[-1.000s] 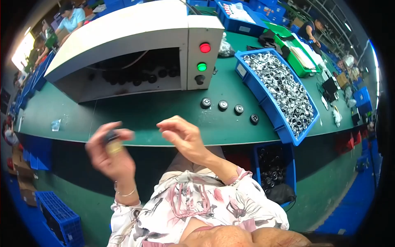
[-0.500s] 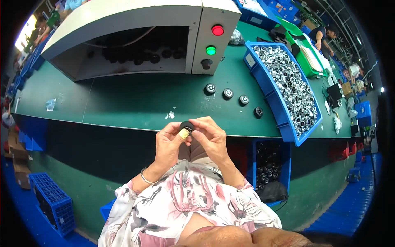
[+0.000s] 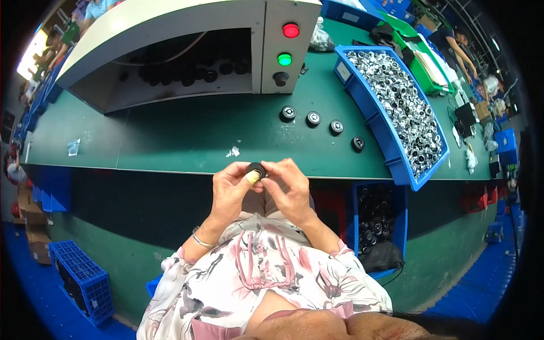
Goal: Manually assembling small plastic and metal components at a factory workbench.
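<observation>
Fingers of both hands closed on one small black round part [image 3: 256, 167], held up in front of the body near the counter's front edge. Left hand [image 3: 228, 190] pinches its left side; a yellow cover [image 3: 253, 177] caps that thumb, set against the face turned toward the wearer. Right hand [image 3: 290, 190] grips the right side. Step in hand, as I read it: two-handed close work on that face, detail hidden. Next move seems to call for a steady left hold and light right fingertips.

Beyond, on the green counter [image 3: 170, 153]: four black discs [image 3: 313, 119] in a slanting row, well apart from the hands. Right of them, blue bin [image 3: 375, 120] heaped with shiny pieces [image 3: 396, 102]. Behind, white machine housing [image 3: 170, 25], red and green lamps lit.
</observation>
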Demonstrator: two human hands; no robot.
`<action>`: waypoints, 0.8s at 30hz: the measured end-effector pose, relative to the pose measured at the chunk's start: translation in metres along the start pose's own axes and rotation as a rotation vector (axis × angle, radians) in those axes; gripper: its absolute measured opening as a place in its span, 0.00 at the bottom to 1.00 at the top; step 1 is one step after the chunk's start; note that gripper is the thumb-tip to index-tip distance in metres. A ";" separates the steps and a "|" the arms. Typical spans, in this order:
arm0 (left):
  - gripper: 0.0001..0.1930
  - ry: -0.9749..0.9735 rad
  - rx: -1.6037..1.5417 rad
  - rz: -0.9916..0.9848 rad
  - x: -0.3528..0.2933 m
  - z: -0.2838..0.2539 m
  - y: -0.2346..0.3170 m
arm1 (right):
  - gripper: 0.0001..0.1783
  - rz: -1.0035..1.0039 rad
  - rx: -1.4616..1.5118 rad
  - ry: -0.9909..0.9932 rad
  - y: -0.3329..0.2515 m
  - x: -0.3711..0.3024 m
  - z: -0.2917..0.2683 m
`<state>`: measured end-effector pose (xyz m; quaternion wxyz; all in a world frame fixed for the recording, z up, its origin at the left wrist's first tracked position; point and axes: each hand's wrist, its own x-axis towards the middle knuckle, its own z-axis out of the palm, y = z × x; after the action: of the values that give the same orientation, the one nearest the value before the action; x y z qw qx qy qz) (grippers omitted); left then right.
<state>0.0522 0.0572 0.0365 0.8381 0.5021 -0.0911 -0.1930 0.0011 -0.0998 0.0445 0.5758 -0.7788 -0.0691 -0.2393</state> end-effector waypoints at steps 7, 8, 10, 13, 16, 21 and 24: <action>0.12 -0.046 0.121 0.101 0.002 0.016 0.007 | 0.08 0.363 0.483 -0.003 0.007 0.004 -0.005; 0.12 -0.077 0.138 0.102 0.001 0.016 0.003 | 0.08 0.411 0.569 0.056 0.005 0.002 -0.003; 0.12 -0.022 0.013 0.026 -0.003 0.014 -0.007 | 0.09 0.438 0.613 0.074 0.004 -0.002 0.002; 0.11 -0.020 0.044 0.024 0.000 0.016 -0.003 | 0.10 0.474 0.657 0.061 0.001 0.000 0.001; 0.11 -0.026 0.083 0.046 0.001 0.014 0.003 | 0.15 0.130 0.216 0.001 0.004 0.002 -0.005; 0.09 -0.014 0.087 0.075 0.001 0.012 0.000 | 0.21 -0.040 0.108 0.047 0.009 -0.001 -0.001; 0.08 -0.002 0.061 0.069 -0.002 0.010 0.000 | 0.21 -0.147 0.008 0.065 0.005 -0.003 0.000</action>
<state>0.0465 0.0500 0.0416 0.8285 0.5236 -0.1151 -0.1617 0.0008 -0.1014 0.0388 0.5618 -0.7610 -0.1083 -0.3058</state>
